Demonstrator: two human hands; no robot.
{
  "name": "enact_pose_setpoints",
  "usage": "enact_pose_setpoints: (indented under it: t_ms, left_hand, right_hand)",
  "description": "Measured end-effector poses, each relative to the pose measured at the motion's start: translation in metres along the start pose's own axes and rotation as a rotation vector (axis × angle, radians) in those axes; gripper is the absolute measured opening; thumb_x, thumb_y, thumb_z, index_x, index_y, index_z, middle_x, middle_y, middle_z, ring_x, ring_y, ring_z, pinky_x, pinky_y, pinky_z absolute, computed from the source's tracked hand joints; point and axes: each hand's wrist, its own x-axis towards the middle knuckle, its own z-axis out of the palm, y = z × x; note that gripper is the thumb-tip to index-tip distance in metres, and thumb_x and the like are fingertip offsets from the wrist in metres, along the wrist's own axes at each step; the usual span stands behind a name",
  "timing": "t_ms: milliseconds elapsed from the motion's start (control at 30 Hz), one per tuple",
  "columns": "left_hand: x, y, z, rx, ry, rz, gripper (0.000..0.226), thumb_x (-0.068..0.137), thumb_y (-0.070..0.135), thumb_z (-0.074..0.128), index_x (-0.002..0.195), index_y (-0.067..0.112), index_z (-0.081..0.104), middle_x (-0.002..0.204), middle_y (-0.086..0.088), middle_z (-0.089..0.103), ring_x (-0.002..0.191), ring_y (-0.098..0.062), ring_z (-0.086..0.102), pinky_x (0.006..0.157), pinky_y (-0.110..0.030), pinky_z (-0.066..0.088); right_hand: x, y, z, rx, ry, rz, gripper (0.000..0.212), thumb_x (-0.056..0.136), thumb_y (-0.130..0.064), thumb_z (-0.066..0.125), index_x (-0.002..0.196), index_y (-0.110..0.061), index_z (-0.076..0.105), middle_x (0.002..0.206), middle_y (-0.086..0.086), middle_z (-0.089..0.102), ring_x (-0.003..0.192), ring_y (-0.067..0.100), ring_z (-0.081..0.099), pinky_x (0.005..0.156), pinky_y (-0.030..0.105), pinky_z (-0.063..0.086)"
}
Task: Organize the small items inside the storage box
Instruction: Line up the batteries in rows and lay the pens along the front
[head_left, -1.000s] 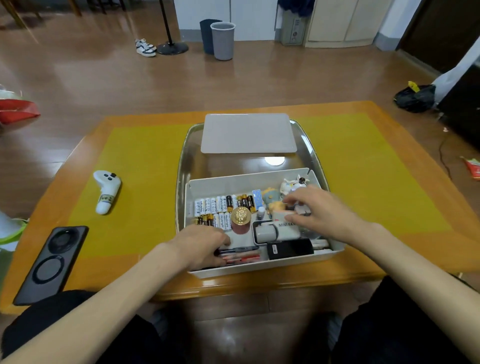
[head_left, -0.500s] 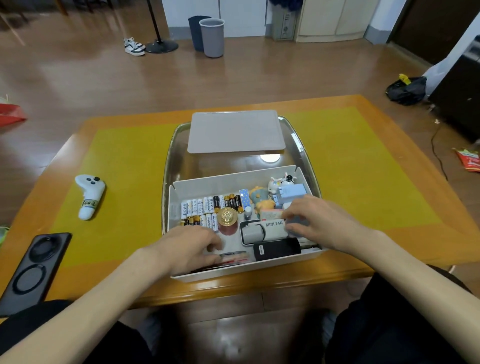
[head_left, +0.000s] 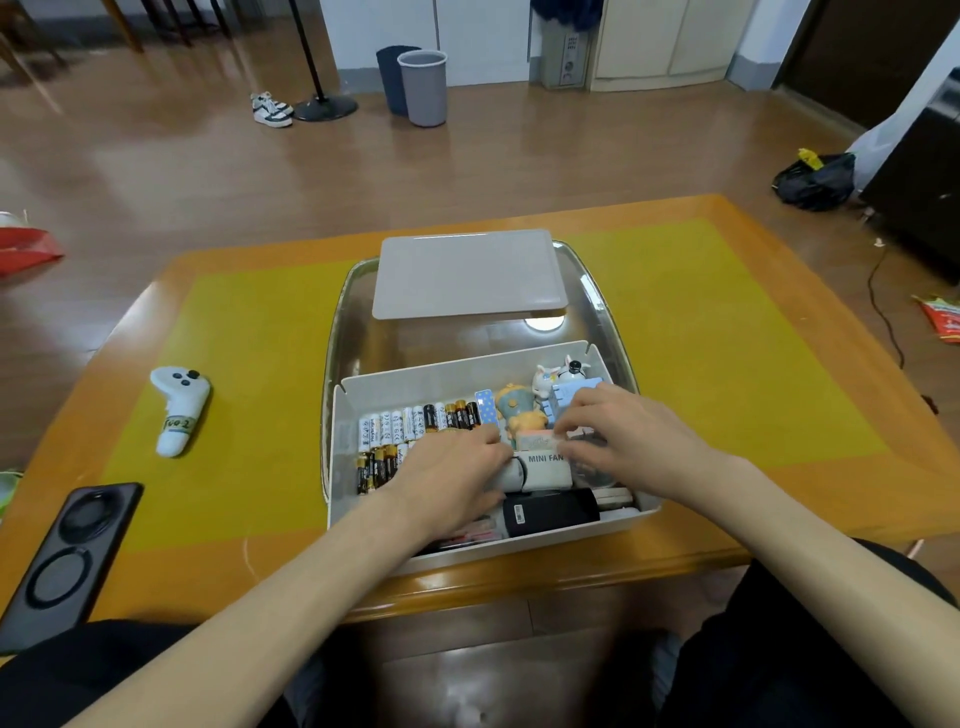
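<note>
- Head view: the left hand (head_left: 457, 470) has moved from the storage box (head_left: 488, 447)'s 6 o'clock edge to its centre, fingers curled, grip hidden.
- The right hand (head_left: 618, 436) pinches a small pink item (head_left: 537, 441) beside the mini fan (head_left: 543, 470); sorting continues mid-tabletop.

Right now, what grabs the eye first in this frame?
Both hands, left and right, are down inside the white storage box at the near table edge, fingers meeting around the white MINI FAN box. Just left of them runs a neat row of batteries. The box's flat lid lies behind it on the clear tray, and a white controller sits on the yellow mat to the left.
</note>
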Motion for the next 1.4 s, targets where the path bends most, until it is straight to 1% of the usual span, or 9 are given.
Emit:
enact_pose_setpoints:
  t_ms: [400,500,600,700,833,900,1000,1200,1400]
  left_hand:
    - [0.015,0.005,-0.017,0.010,-0.014,0.019,0.035,0.081,0.043,0.067,0.109,0.022,0.065,0.111,0.004,0.048,0.095,-0.022,0.057,0.064,-0.038,0.051]
    - [0.002,-0.007,-0.024,-0.032,0.057,-0.020,0.032,0.075,0.046,0.068,0.101,0.027,0.067,0.104,0.008,0.052,0.086,-0.022,0.059,0.058,-0.034,0.042]
    - [-0.021,-0.025,-0.029,-0.180,0.113,-0.064,0.028,0.073,0.041,0.070,0.096,0.025,0.070,0.098,0.009,0.060,0.085,-0.020,0.061,0.063,-0.034,0.046]
    - [-0.048,-0.040,-0.033,-0.386,0.181,-0.104,0.036,0.072,0.032,0.079,0.107,0.023,0.076,0.098,0.009,0.065,0.084,-0.009,0.060,0.074,-0.027,0.048]
    - [-0.074,-0.054,-0.034,-0.498,0.257,-0.163,0.039,0.072,0.031,0.086,0.108,0.019,0.077,0.098,0.013,0.065,0.075,0.011,0.055,0.068,-0.006,0.037]
    - [-0.083,-0.063,-0.033,-0.509,0.227,-0.176,0.041,0.074,0.035,0.084,0.112,0.021,0.076,0.100,0.014,0.065,0.079,0.013,0.055,0.068,-0.006,0.039]
    - [-0.093,-0.075,-0.029,-0.315,0.118,-0.157,0.038,0.081,0.048,0.073,0.113,0.029,0.071,0.105,0.014,0.066,0.096,-0.003,0.055,0.076,-0.025,0.046]
    - [-0.097,-0.083,-0.019,0.071,-0.050,-0.068,0.032,0.084,0.055,0.064,0.102,0.029,0.065,0.103,0.011,0.067,0.107,-0.016,0.053,0.104,-0.035,0.034]
    - [-0.086,-0.076,-0.010,0.176,-0.123,-0.071,0.023,0.080,0.049,0.067,0.085,0.026,0.063,0.095,0.006,0.070,0.097,-0.018,0.057,0.102,-0.039,0.034]
  right_hand:
    - [-0.005,0.000,-0.008,0.123,0.067,0.056,0.015,0.094,-0.050,0.060,0.095,-0.039,0.070,0.084,-0.025,0.052,0.088,-0.007,0.044,0.061,0.021,0.033]
    - [-0.005,-0.001,-0.010,0.224,0.106,0.060,0.018,0.093,-0.048,0.059,0.093,-0.036,0.072,0.087,-0.024,0.061,0.084,-0.008,0.050,0.066,0.030,0.046]
    - [0.000,-0.013,-0.009,0.376,0.067,0.072,0.039,0.087,-0.060,0.054,0.112,-0.035,0.071,0.098,-0.023,0.067,0.086,-0.008,0.056,0.071,0.027,0.049]
    - [0.013,-0.039,-0.001,0.396,-0.075,0.014,0.055,0.085,-0.065,0.060,0.133,-0.039,0.059,0.114,-0.024,0.065,0.087,-0.017,0.051,0.074,0.021,0.045]
    - [0.030,-0.074,0.009,0.311,-0.073,-0.139,0.054,0.082,-0.055,0.071,0.132,-0.040,0.056,0.095,-0.042,0.053,0.087,-0.019,0.047,0.063,0.014,0.034]
    - [0.037,-0.087,0.012,0.225,-0.044,-0.183,0.050,0.082,-0.053,0.072,0.127,-0.038,0.059,0.098,-0.037,0.054,0.090,-0.013,0.047,0.069,0.019,0.038]
    - [0.043,-0.104,0.017,0.061,-0.062,-0.226,0.045,0.081,-0.058,0.065,0.117,-0.031,0.064,0.111,-0.015,0.060,0.108,0.009,0.052,0.076,0.036,0.048]
    - [0.053,-0.135,0.035,-0.191,-0.106,-0.232,0.036,0.084,-0.053,0.058,0.103,-0.023,0.064,0.108,-0.004,0.059,0.097,0.024,0.061,0.062,0.035,0.036]
    - [0.050,-0.140,0.046,-0.299,-0.114,-0.214,0.034,0.089,-0.050,0.061,0.104,-0.020,0.066,0.104,0.002,0.069,0.094,0.030,0.066,0.064,0.036,0.040]
